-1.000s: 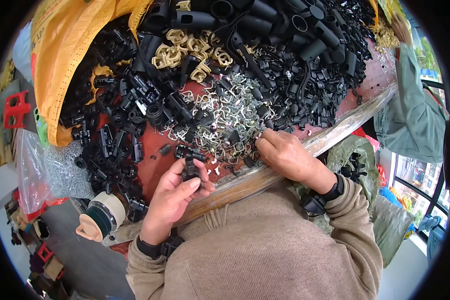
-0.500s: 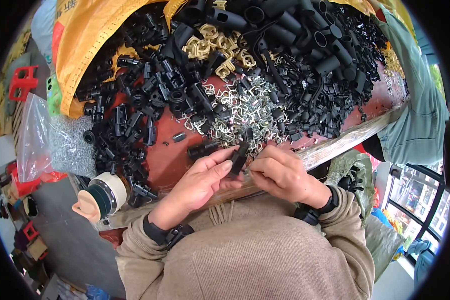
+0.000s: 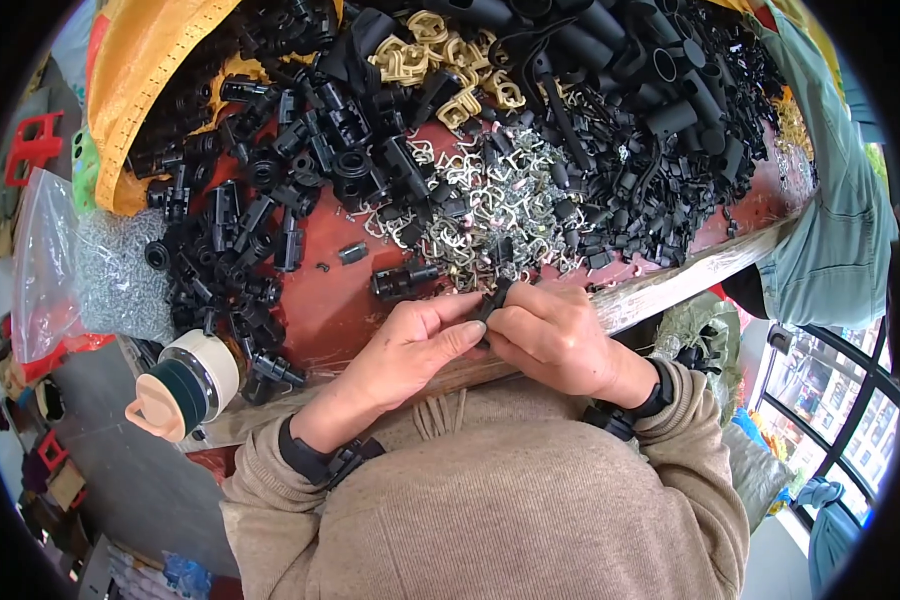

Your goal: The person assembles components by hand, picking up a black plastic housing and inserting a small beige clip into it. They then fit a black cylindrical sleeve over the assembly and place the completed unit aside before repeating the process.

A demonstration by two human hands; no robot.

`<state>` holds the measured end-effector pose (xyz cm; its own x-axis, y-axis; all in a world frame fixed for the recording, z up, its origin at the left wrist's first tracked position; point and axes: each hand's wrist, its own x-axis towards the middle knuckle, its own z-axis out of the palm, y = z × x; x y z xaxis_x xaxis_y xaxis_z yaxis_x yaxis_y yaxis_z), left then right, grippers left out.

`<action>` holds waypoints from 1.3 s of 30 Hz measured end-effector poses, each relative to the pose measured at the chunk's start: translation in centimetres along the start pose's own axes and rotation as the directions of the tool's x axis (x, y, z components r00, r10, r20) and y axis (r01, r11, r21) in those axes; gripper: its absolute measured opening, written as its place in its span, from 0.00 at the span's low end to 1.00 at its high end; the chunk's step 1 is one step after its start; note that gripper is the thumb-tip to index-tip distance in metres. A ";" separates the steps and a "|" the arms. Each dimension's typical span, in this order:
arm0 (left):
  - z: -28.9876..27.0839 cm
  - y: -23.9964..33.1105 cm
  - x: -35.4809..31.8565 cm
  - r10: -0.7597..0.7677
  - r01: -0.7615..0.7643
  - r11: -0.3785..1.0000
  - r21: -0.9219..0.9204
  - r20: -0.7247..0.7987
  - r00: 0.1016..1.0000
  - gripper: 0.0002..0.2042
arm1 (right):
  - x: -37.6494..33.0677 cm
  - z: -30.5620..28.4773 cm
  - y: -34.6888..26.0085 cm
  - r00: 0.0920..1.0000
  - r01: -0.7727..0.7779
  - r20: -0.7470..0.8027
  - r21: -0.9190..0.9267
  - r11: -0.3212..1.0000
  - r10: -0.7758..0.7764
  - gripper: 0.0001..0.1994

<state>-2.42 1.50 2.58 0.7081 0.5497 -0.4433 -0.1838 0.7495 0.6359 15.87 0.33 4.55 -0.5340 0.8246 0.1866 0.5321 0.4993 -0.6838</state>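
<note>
Between my two hands, over the table's front edge, is a small black plastic part (image 3: 491,301), largely covered by fingers. My left hand (image 3: 415,350) grips it with thumb and forefinger from the left. My right hand (image 3: 555,338) is closed against the part's right side, its fingertips pressed together; whether they pinch anything else is hidden. Just beyond my hands lies a heap of small bent metal clips (image 3: 500,200) mixed with black bits. A larger black plastic fitting (image 3: 404,279) rests on the red tabletop (image 3: 320,310) beside my left hand, with a short black piece (image 3: 352,253) behind it.
Black fittings (image 3: 260,215) pile up at the left, with beige plastic clips (image 3: 460,75) and black tubes (image 3: 610,50) at the back. A bag of screws (image 3: 120,275) and a lidded cup (image 3: 185,385) stand at the left edge. A wooden rail (image 3: 690,280) borders the front.
My right hand has moved left and closed in against the black part, which is now more covered. The view has shifted slightly.
</note>
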 end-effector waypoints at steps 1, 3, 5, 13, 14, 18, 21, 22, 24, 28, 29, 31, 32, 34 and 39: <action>0.1 0.2 0.0 -0.010 0.010 1.000 0.002 0.013 1.000 0.18 | 0.0 -0.1 -0.1 1.000 -0.015 0.015 0.003 1.000 0.015 0.09; 0.2 0.4 0.1 -0.029 0.029 1.000 0.008 0.040 0.999 0.18 | 0.0 -0.2 -0.1 0.999 -0.032 0.028 0.004 0.999 0.032 0.09; 0.2 0.2 0.1 -0.047 0.048 0.999 -0.017 0.034 0.998 0.18 | -0.2 0.0 -0.1 0.997 -0.072 0.016 0.051 0.996 0.071 0.08; -0.7 0.3 0.0 -0.061 0.058 0.989 -0.136 -0.018 0.998 0.15 | -1.1 -0.8 2.3 0.976 -0.143 -0.184 -0.125 0.982 0.119 0.09; -0.7 0.4 0.0 -0.060 0.051 0.984 -0.170 -0.049 0.997 0.15 | -1.1 -0.8 2.7 0.964 -0.194 -0.227 -0.251 0.948 0.138 0.09; -0.9 0.7 -0.2 -0.038 0.021 0.976 -0.216 -0.075 0.997 0.14 | -1.1 -0.8 3.6 0.978 -0.207 -0.082 -0.359 0.910 0.190 0.09; -1.1 0.6 -0.2 -0.011 -0.006 0.976 -0.217 -0.079 0.997 0.15 | -1.8 -0.5 4.2 0.975 -0.217 -0.120 -0.323 0.921 0.188 0.08; -1.2 0.4 -0.3 -0.001 -0.018 0.976 -0.215 -0.085 0.996 0.15 | -1.8 -0.5 4.2 0.973 -0.222 -0.137 -0.301 0.927 0.188 0.07; -1.3 0.4 -0.4 0.018 -0.037 0.977 -0.209 -0.092 0.996 0.15 | -1.6 -0.7 4.0 0.952 -0.281 -0.180 -0.193 0.940 0.247 0.06; -1.2 0.5 -0.4 0.021 -0.039 0.970 -0.241 -0.076 0.997 0.14 | -1.4 -1.1 3.5 0.860 -0.428 -0.169 0.277 0.860 0.482 0.04; -1.2 0.6 -0.4 0.030 -0.046 0.968 -0.247 -0.068 0.997 0.14 | -1.4 -1.1 3.4 0.827 -0.453 -0.077 0.496 0.741 0.557 0.05; -1.1 0.7 -0.4 0.043 -0.056 0.964 -0.261 -0.055 0.998 0.14 | -1.4 -1.1 3.1 0.798 -0.460 0.034 0.680 0.571 0.602 0.06; -1.0 0.7 -0.4 0.046 -0.059 0.964 -0.259 -0.058 0.997 0.14 | -1.4 -1.1 2.8 0.788 -0.461 0.069 0.725 0.512 0.612 0.06; -0.9 0.8 -0.3 0.044 -0.056 0.960 -0.273 -0.050 0.998 0.14 | -1.2 -1.0 2.3 0.768 -0.459 0.141 0.802 0.383 0.625 0.07; -1.0 0.7 -0.3 0.044 -0.052 0.952 -0.301 -0.032 0.999 0.14 | -1.1 -0.7 1.7 0.760 -0.485 0.194 0.804 0.344 0.620 0.07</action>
<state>-3.41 2.20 2.53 0.6768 0.5939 -0.4351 -0.4170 0.7963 0.4383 17.81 0.47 3.71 -0.2039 0.8848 -0.4189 -0.0862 -0.4424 -0.8926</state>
